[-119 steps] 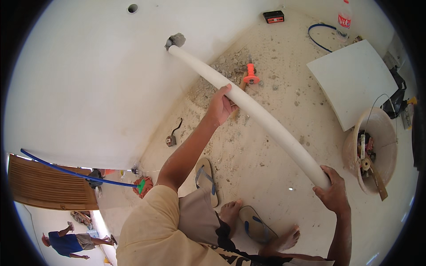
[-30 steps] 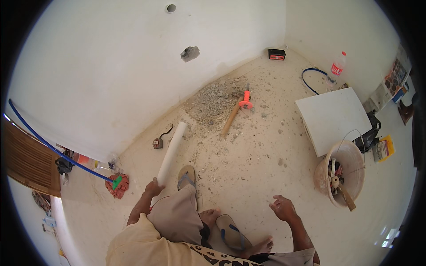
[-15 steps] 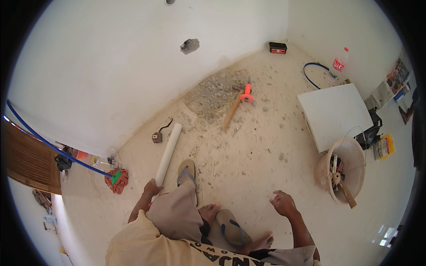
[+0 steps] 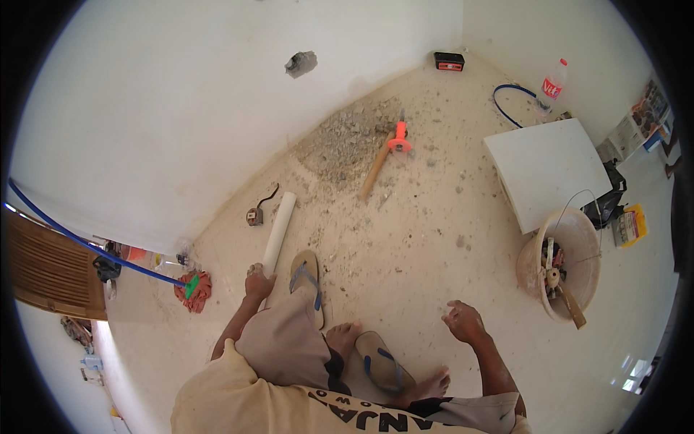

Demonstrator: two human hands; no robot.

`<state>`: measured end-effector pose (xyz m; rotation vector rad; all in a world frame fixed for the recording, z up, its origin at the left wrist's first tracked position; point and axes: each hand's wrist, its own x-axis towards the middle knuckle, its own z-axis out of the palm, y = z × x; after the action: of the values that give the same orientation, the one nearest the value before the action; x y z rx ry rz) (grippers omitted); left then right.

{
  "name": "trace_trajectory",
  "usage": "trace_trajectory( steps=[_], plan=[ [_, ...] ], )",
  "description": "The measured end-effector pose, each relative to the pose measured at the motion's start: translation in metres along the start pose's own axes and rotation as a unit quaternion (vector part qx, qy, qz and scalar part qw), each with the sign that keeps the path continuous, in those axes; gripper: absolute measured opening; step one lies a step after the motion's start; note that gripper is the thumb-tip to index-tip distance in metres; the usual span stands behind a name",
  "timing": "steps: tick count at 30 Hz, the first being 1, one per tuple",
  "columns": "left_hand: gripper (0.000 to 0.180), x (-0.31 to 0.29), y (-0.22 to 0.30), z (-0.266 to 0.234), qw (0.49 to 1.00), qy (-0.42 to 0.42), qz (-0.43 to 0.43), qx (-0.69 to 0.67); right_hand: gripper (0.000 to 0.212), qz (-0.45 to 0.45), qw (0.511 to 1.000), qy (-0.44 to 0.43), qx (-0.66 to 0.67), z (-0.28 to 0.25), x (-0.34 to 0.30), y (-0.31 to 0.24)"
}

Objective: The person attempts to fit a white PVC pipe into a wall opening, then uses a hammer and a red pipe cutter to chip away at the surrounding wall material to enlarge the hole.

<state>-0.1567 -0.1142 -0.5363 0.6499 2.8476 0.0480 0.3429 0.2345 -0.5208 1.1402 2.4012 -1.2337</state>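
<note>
The pipe (image 4: 279, 233) is just right of the tape measure (image 4: 254, 216), held by the fingers of the left hand (image 4: 256, 283); the right hand (image 4: 465, 322) is empty, half open. If this hold loosens, the pipe may roll.

soft bright light, lower-right glare, black fisheye corners

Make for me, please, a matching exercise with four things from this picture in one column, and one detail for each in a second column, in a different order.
Things:
1. White pipe
2. Mop
3. Bucket
4. Clear bottle

Details:
A. Contains tools
B. Has a red cap
C. Left hand at its near end
D. Has a blue handle

Right pairs: 1-C, 2-D, 3-A, 4-B.
</note>
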Motion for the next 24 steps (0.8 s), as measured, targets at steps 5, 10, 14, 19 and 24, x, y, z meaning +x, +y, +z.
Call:
trace_trajectory(
  steps=[5,10,14,19,24],
  plan=[
    [0.053,0.002,0.024,0.000,0.997,0.029,0.037,-0.057,0.046,0.012,1.000,-0.003,-0.005,0.000,-0.002,0.000],
    [0.047,-0.011,0.072,0.019,0.986,0.041,0.062,-0.148,0.046,0.003,1.000,0.004,-0.030,0.000,-0.002,0.005],
    [0.050,-0.028,0.109,0.023,0.989,-0.012,0.066,-0.135,0.044,0.005,1.000,0.013,-0.025,0.006,0.001,0.014],
    [0.060,-0.051,0.146,0.001,0.990,-0.117,0.084,-0.010,0.043,-0.003,0.998,0.021,-0.059,0.016,0.001,0.029],
    [0.057,-0.089,0.128,0.027,0.963,0.003,0.262,0.058,0.040,-0.034,0.994,0.021,-0.099,0.018,0.003,0.034]
  ],
)
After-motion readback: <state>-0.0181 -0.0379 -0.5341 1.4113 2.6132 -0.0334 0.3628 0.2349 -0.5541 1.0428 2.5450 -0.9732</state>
